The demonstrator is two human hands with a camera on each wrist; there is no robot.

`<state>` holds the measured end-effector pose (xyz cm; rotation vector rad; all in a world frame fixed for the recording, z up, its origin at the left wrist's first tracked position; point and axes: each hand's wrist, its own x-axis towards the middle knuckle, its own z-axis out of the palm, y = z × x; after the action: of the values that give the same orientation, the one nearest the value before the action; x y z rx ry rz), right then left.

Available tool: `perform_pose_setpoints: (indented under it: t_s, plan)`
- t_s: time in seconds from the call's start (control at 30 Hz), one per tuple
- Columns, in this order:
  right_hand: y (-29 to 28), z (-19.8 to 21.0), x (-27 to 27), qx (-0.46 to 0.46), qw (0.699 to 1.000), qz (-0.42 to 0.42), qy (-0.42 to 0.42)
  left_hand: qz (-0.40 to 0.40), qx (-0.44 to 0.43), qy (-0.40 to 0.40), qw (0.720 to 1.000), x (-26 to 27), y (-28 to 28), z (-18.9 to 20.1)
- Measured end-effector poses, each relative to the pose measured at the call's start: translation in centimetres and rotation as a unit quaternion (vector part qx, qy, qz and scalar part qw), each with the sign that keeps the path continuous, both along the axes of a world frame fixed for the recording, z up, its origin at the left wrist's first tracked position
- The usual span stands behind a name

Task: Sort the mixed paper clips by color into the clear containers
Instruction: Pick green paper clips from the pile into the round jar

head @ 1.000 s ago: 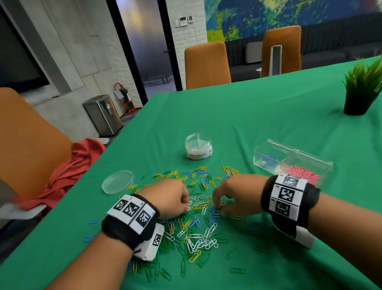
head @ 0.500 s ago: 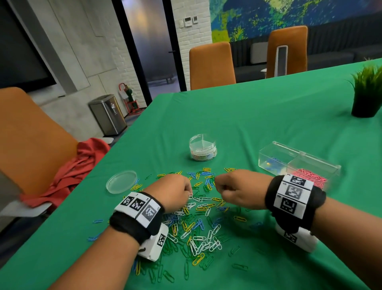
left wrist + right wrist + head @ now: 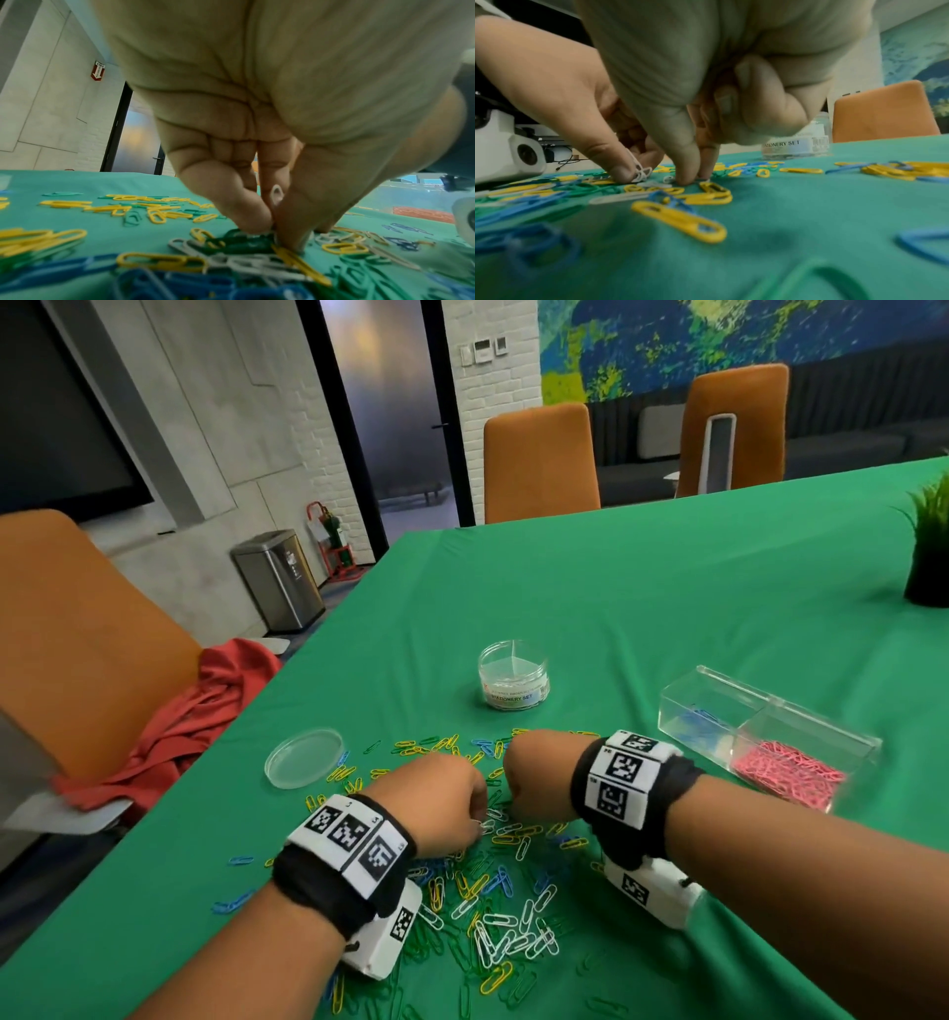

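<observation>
A: Where are the paper clips (image 3: 493,891)?

B: Spread in a mixed heap of yellow, blue, green and white on the green tablecloth (image 3: 642,608), nearer the person than the round jar (image 3: 513,674). Both hands are down in the part of the heap just on the near side of that jar.

A: What is the left hand (image 3: 441,801) doing?

B: Its thumb and fingers (image 3: 246,211) are drawn together, tips down on the clips. The left wrist view shows white clips (image 3: 277,192) pinched between them, one loop standing up in the gap. The right wrist view shows the same white loops (image 3: 640,172) at the thumb tip.

A: And the right hand (image 3: 539,775)?

B: It sits just right of the left one. The outer fingers are curled into the palm; thumb and forefinger (image 3: 685,162) point down and nearly meet, tips on the cloth among white and yellow clips. I cannot tell whether a clip is caught between them.

A: The containers?

B: The round jar stands upright, divided inside, and looks empty. To the right of the jar is a clear rectangular box (image 3: 770,737) with two sections: pink clips (image 3: 785,770) fill the nearer one, a few blue ones (image 3: 698,719) lie in the farther one. To the left of the jar, a clear round lid (image 3: 303,757) lies flat at the edge of the heap.

A: Anything else?

B: A potted plant (image 3: 929,557) far right of the jar, and a red cloth (image 3: 195,711) on the orange chair (image 3: 77,634) off to the left.
</observation>
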<state>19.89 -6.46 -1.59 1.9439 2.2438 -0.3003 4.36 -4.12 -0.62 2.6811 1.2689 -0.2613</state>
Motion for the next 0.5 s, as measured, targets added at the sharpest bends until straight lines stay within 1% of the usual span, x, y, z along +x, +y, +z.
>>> perform_pose_setpoints:
  t_s: [0.1,0.13,0.2,0.27,0.33,0.4,0.5]
  plan:
    - [0.3,-0.1,0.1,-0.015,1.000,0.007,-0.016,0.002,0.007,-0.014,1.000,-0.1,0.1,0.1]
    - [0.3,0.1,0.4,-0.023,1.000,0.012,-0.006,0.007,0.007,-0.024,1.000,-0.2,0.1,0.1]
    - [0.4,0.7,1.4,-0.019,0.999,-0.002,0.046,0.017,0.005,-0.040,0.999,-0.4,0.3,0.0]
    - [1.4,1.9,2.9,0.034,0.994,-0.029,0.096,0.019,0.009,-0.054,0.998,-0.6,0.4,-0.2]
    - [3.6,3.5,4.7,0.101,0.987,-0.058,0.107,0.022,0.013,-0.067,0.997,-0.7,0.5,-0.3]
    - [6.3,4.7,6.0,0.144,0.981,-0.088,0.096,0.022,0.011,-0.074,0.997,-0.8,0.5,-0.3]
    - [9.9,5.1,6.5,0.144,0.983,-0.097,0.060,0.033,0.013,-0.082,0.996,-0.9,0.8,-0.6]
